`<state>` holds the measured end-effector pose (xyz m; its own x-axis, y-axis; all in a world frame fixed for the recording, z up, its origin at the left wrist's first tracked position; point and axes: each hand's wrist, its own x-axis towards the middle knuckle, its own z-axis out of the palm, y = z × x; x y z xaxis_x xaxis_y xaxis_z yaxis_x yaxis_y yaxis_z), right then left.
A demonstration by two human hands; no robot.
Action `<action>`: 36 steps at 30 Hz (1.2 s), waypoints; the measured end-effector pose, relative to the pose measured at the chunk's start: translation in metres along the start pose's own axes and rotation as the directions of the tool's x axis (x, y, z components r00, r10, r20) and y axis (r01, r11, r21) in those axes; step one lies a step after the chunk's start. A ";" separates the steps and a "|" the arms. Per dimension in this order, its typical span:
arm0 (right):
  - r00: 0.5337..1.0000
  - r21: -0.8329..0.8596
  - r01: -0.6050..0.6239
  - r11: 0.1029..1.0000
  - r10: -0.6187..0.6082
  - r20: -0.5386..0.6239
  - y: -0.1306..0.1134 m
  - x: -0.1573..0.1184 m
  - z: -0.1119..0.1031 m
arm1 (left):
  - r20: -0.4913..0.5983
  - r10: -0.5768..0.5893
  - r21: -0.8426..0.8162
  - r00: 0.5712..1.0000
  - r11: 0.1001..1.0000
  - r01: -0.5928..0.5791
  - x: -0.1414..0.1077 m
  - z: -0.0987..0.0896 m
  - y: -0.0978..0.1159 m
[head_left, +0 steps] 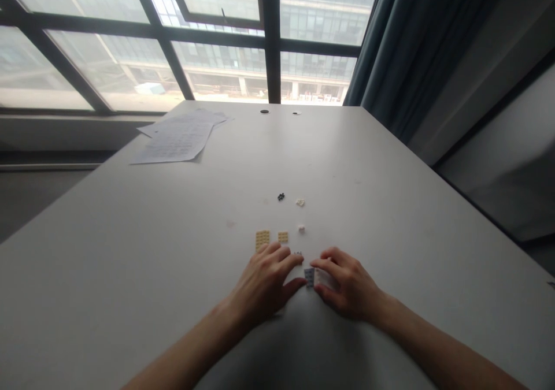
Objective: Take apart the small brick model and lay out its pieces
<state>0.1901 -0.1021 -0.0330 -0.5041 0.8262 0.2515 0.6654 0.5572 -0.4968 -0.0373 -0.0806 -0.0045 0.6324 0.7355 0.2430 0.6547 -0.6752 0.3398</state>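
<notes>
I see my right hand (pixel 347 286) resting low on the bench (pixel 390 205), its thumb and fingers pinched on a small grey studded plate (pixel 309 277) that sits at the fingertips, between the two hands; something pale lies against the plate under those fingers, though I cannot tell what it is; my left hand (pixel 264 283) lies palm down just beside it, fingers spread and loose, grasping nothing, its thumb reaching toward the grey plate and nearly touching it; just beyond the left fingertips lie a larger tan plate (pixel 262 239) and a smaller tan plate (pixel 282 237), side by side but apart; a tiny dark piece (pixel 298 254) sits near the left fingertips; farther out are a small pale piece (pixel 300 228), another cream piece (pixel 300 203) and a small black piece (pixel 281 196); printed paper sheets (pixel 177 138) lie at the far left of the bench, below the window (pixel 217 43); a dark curtain (pixel 403 49) hangs at the right.
</notes>
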 end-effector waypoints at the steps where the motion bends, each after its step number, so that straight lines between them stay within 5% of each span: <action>1: 0.999 -0.005 0.030 1.000 -0.030 -0.016 0.001 0.000 -0.002 | -0.004 0.021 0.004 1.000 1.000 -0.021 -0.001 -0.001 0.000; 8: 0.951 -0.121 0.295 0.948 -0.303 -0.061 0.010 0.003 -0.015 | 0.056 0.234 0.041 0.971 0.971 -0.236 -0.010 -0.009 0.015; 15: 0.907 -0.154 0.418 0.895 -0.403 0.122 0.006 0.014 -0.013 | -0.036 0.308 0.027 0.951 0.951 -0.307 -0.010 -0.014 0.010; 36: 0.973 -0.224 0.225 0.948 -0.208 0.096 -0.010 0.006 -0.008 | -0.047 0.283 0.010 0.958 0.959 -0.283 -0.010 -0.015 0.006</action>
<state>0.1848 -0.1017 -0.0194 -0.6818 0.6805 0.2685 0.6413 0.7325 -0.2282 -0.0459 -0.0905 0.0086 0.7718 0.5160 0.3715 0.4531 -0.8563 0.2481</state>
